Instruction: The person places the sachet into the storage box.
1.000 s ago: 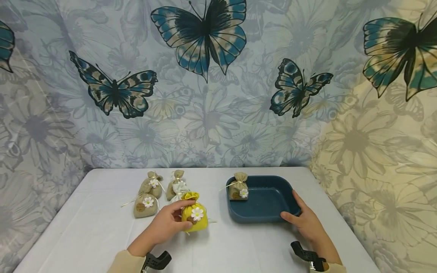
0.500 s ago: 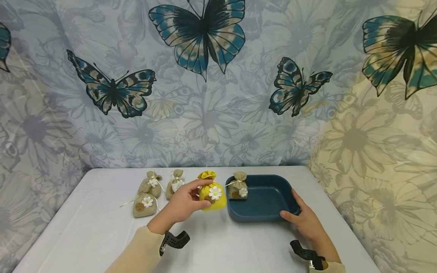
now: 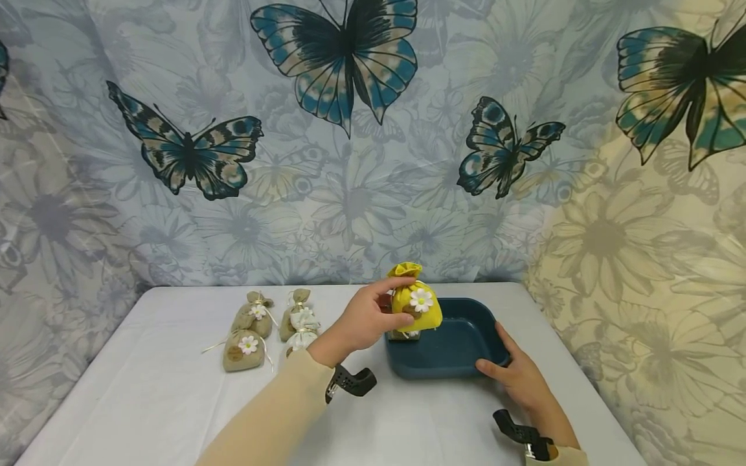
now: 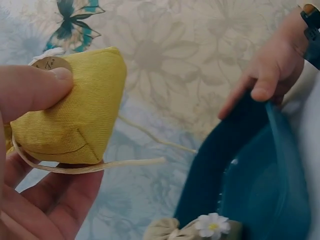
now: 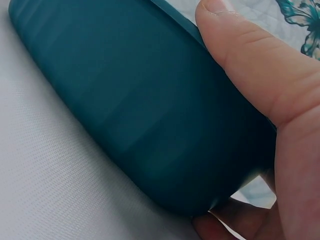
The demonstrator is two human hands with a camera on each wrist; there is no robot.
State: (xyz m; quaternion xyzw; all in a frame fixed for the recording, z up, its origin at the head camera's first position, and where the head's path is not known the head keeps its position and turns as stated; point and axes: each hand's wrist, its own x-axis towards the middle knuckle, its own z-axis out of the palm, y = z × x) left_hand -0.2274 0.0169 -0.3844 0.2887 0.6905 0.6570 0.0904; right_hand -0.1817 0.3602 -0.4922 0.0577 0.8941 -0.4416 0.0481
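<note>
My left hand [image 3: 364, 317] pinches a yellow drawstring pouch [image 3: 428, 315] between thumb and fingers. A white flower and a round tag are on its front, and pale cord ends hang from it in the left wrist view. The pouch is held up over the left part of a dark blue tray [image 3: 449, 372]. Behind it, a tan pouch [image 4: 165, 229] in the tray is mostly hidden in the head view. My right hand [image 3: 519, 366] holds the tray's right end, the thumb [image 5: 250, 60] at its rim and the fingers round the outer side.
Left on the white-covered table [image 3: 146, 401] lie two tan pouches [image 3: 241, 353] with white flowers. Beside them are another tan pouch [image 3: 288, 323] and a white one [image 3: 303, 336], partly behind my left sleeve [image 3: 280, 401]. A butterfly-print cloth [image 3: 355, 213] hangs behind.
My left hand has carried the yellow pouch right and up, from beside the white pouch to above the tray. The right hand and tray stay about where they were.
</note>
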